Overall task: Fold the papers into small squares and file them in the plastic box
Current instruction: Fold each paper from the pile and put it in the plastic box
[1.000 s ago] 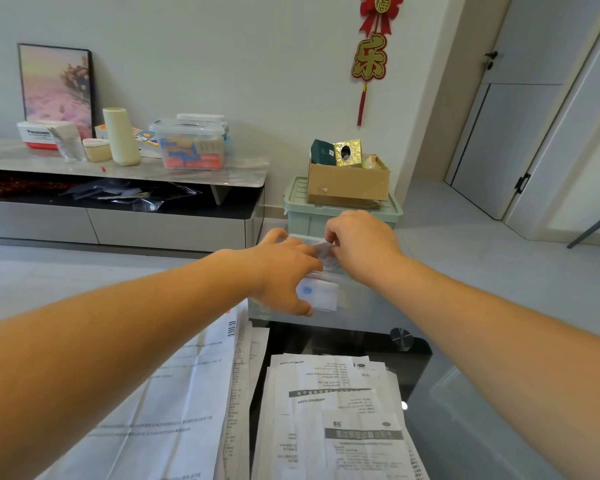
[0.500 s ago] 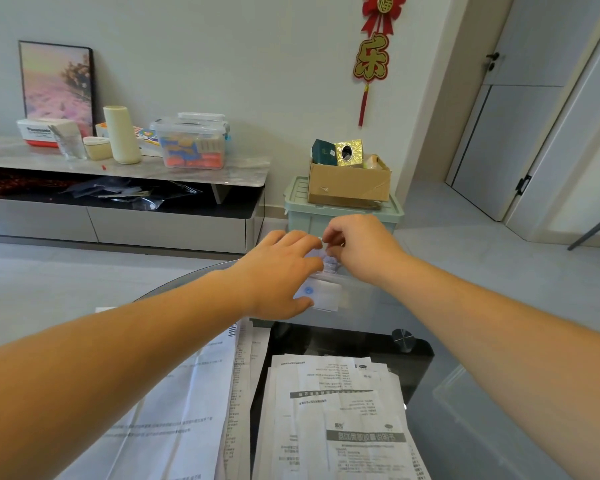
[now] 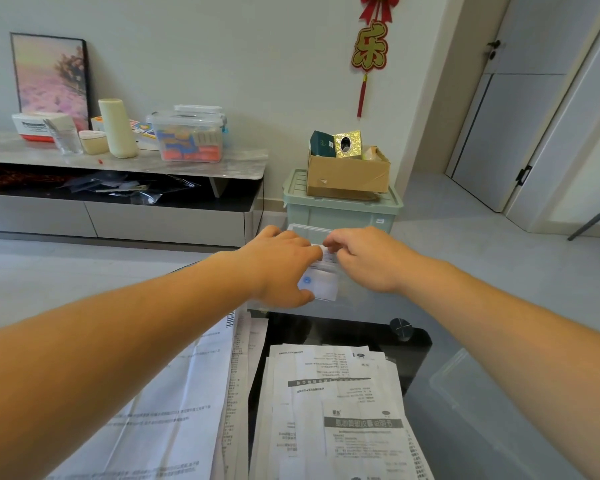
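Folded paper [image 3: 323,289] stands upright inside the clear plastic box [image 3: 355,301], face toward the person, top edge running left-right, while the left hand [image 3: 278,268] grips the box's near wall and the right hand [image 3: 368,261] pinches the paper's top.

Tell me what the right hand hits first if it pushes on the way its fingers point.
The right hand, pinching a small folded white paper over the clear plastic box, points left; it would probably meet the left hand first, though depth is unclear.
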Demonstrator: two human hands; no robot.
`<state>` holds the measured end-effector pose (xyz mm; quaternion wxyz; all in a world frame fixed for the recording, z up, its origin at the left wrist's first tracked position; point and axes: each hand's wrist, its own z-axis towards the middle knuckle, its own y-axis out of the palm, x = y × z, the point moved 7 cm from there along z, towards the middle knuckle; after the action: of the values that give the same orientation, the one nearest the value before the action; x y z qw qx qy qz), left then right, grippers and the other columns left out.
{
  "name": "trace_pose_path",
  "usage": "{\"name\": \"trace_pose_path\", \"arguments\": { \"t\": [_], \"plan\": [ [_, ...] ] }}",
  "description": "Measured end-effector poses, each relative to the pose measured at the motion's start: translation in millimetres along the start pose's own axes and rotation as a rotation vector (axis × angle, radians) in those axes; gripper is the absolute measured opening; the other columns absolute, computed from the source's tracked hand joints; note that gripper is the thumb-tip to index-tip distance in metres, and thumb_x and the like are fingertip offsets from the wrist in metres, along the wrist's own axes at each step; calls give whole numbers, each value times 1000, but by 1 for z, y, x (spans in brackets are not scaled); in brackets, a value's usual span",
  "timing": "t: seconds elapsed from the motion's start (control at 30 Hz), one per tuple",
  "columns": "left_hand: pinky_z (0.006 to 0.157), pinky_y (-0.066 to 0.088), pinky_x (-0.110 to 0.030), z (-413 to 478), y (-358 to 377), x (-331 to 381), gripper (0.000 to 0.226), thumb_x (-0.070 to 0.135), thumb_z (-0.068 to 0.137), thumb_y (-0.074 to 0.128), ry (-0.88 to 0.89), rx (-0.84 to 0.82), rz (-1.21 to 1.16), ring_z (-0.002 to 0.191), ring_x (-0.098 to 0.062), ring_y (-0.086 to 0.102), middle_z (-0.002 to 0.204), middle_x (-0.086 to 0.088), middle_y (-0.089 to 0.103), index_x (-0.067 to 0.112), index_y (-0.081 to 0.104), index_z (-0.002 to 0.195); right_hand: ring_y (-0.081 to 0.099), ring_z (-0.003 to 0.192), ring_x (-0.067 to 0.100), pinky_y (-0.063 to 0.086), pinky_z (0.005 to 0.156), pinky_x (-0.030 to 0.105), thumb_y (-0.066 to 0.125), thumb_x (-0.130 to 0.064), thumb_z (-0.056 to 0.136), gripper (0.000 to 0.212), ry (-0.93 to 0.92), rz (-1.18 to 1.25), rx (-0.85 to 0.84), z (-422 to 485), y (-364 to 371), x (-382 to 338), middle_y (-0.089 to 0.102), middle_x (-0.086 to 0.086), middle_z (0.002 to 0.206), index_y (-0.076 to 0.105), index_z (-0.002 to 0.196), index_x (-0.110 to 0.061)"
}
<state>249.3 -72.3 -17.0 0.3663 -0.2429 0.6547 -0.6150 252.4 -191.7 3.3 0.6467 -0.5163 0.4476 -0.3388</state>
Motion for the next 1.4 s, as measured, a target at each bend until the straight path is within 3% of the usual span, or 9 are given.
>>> {"name": "trace_pose_path", "arguments": {
  "t": [0.23, 0.4, 0.57, 0.7, 0.8, 1.0, 1.1, 1.3, 1.4],
  "plan": [
    [118, 23, -45, 1, -2, 1, 62, 60, 91, 55, -3, 28, 65, 136, -23, 38, 141, 1, 50, 28, 42, 142, 59, 105, 24, 47, 95, 45, 35, -22, 101, 34, -44, -32, 93, 0, 3, 4, 67, 6, 116, 60, 124, -18],
    [122, 11, -48, -3, -5, 0, 73, 61, 91, 55, -38, 37, 71, 151, -26, 17, 154, -1, 42, 26, 32, 151, 50, 111, 16, 25, 103, 40, 23, -31, 101, 43, -33, -106, 151, -6, 1, 5, 65, -2, 116, 57, 128, -27],
    [115, 29, -42, -27, -45, 7, 66, 59, 91, 57, -65, 193, 13, 137, -22, 37, 145, 1, 47, 26, 40, 145, 53, 101, 14, 42, 95, 39, 44, -24, 100, 27, -28, 80, 332, -54, -33, -8, 66, -8, 105, 63, 118, -25],
    [88, 47, -28, -86, -66, 45, 32, 49, 94, 59, -79, 239, -216, 104, -12, 54, 120, 9, 53, 30, 55, 120, 53, 94, 1, 45, 79, 21, 56, -26, 97, 14, -62, 220, 226, -141, -30, -37, 61, -21, 95, 68, 103, -30],
    [77, 49, -19, -151, -62, 97, 20, 54, 95, 55, -57, 116, -301, 91, -4, 56, 106, 19, 54, 39, 53, 108, 49, 109, -7, 41, 90, 15, 61, -41, 94, 11, -96, 266, 35, -217, -15, -65, 60, -29, 105, 67, 102, -37],
    [103, 42, -27, -260, -41, 184, 43, 65, 95, 45, 81, -76, -358, 120, -3, 45, 135, 21, 44, 43, 45, 132, 9, 145, -8, 13, 119, 16, 54, -68, 89, 56, -304, 103, -260, -323, 31, -112, 24, -28, 157, 48, 138, -41],
    [111, 35, -32, -282, -26, 206, 58, 65, 92, 50, 109, -115, -336, 132, -11, 38, 147, 14, 36, 38, 39, 142, 20, 141, 0, 8, 110, 4, 60, -58, 91, 53, -325, 95, -194, -343, 41, -123, 39, -18, 152, 52, 137, -34],
    [105, 43, -28, -286, -19, 210, 42, 44, 97, 55, 44, -48, -401, 123, -10, 48, 136, 13, 50, 34, 50, 137, 42, 104, 1, 43, 94, 24, 71, -42, 87, 36, -219, 150, -7, -346, 55, -112, 59, -15, 114, 63, 119, -31],
    [101, 46, -29, -288, -20, 212, 32, 40, 98, 54, 45, -22, -380, 116, -11, 51, 129, 10, 56, 32, 58, 129, 49, 116, 12, 46, 100, 34, 72, -40, 86, 37, -221, 138, 26, -344, 54, -112, 62, -10, 123, 67, 120, -27]
  ]
}}
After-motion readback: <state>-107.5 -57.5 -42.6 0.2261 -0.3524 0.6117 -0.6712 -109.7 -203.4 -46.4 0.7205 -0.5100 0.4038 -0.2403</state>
